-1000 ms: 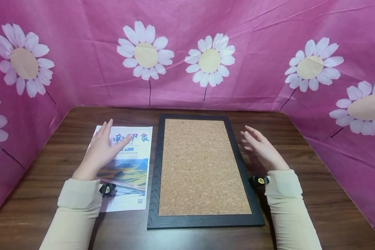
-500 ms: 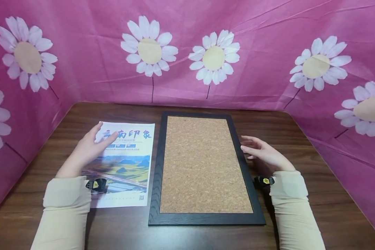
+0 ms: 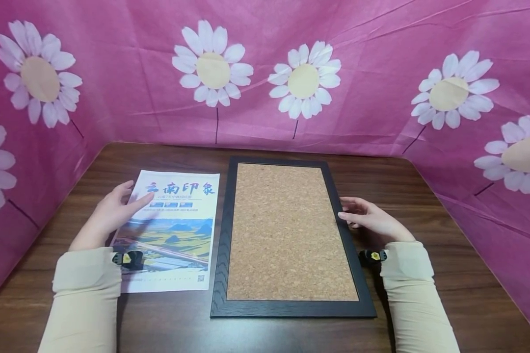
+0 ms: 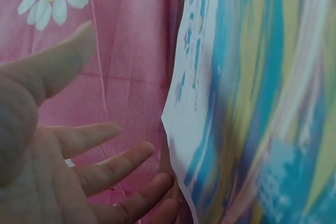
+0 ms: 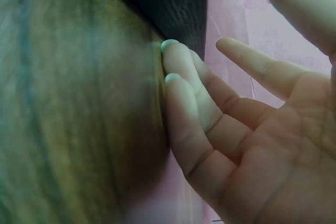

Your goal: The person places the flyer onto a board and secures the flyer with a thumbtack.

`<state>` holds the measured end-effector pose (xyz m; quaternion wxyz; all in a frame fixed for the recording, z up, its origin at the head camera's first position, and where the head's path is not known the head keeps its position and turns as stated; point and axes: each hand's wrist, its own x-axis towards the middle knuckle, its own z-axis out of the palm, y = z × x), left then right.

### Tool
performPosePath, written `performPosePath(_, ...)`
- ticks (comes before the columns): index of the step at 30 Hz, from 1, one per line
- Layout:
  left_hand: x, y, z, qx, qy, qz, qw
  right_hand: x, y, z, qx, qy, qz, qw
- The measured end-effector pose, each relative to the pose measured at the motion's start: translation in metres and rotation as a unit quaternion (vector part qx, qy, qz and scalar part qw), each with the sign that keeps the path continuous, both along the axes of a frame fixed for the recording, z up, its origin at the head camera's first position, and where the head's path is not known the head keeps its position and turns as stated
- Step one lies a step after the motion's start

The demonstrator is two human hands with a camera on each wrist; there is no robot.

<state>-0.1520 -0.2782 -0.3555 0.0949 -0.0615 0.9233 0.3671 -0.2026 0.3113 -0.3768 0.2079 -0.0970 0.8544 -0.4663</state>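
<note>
A printed poster [image 3: 176,235] with blue lettering and a landscape picture lies on the left. My left hand [image 3: 106,215] is at its left edge, thumb over the upper part. In the left wrist view, the fingers [image 4: 113,174] are spread and nearly straight, grasping nothing; contact with the paper cannot be told. To the right lies a black-framed cork board [image 3: 291,235]. Beside its right edge is my right hand [image 3: 377,219], thumb by the frame. The right wrist view shows loosely bent fingers [image 5: 184,114], tips at the tabletop near the black frame [image 5: 173,9], not gripping it.
Both things lie on a dark wooden table [image 3: 428,211]. A pink cloth [image 3: 362,98] printed with white daisies hangs behind and along the sides. A small black device [image 3: 127,260] is worn on each wrist, over cream sleeves [image 3: 81,309].
My left hand has drawn left and toward me, from over the poster to its left edge. My right hand has lowered slightly beside the frame. The poster and board stay put.
</note>
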Motion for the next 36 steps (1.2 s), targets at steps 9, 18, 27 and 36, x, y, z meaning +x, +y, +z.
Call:
performPosePath(9, 0.002, -0.013, -0.006, -0.015, -0.054, 0.011, 0.9984, -0.001, 0.003, -0.004, 0.028, 0.023, 0.036, 0.999)
performPosePath(18, -0.001, -0.014, -0.01, -0.033, -0.041, -0.006, 0.9986, 0.0, 0.002, -0.004, 0.004, 0.002, 0.053, 0.999)
performPosePath(27, 0.002, -0.02, -0.013, -0.032, -0.043, -0.001, 0.9986, -0.001, 0.003, -0.003, 0.011, 0.006, 0.058, 0.998)
performPosePath(36, 0.004, -0.024, -0.01, -0.008, -0.024, 0.028, 0.9993, -0.001, 0.003, -0.003, 0.016, 0.01, 0.06, 0.998)
